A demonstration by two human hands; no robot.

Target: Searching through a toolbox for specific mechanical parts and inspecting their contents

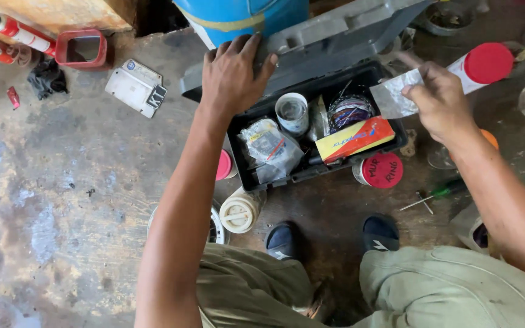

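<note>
The left hand (233, 76) rests flat with spread fingers on the grey lid (329, 36) of the open toolbox (317, 130) on the floor, while the right hand (437, 100) pinches a silvery foil piece (396, 94) just above the box.

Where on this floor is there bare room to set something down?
The widest bare floor lies left of the left arm, below the white plate and black rag. Around the toolbox it is crowded: jars, a red-lidded can, a screwdriver and the feet.
</note>
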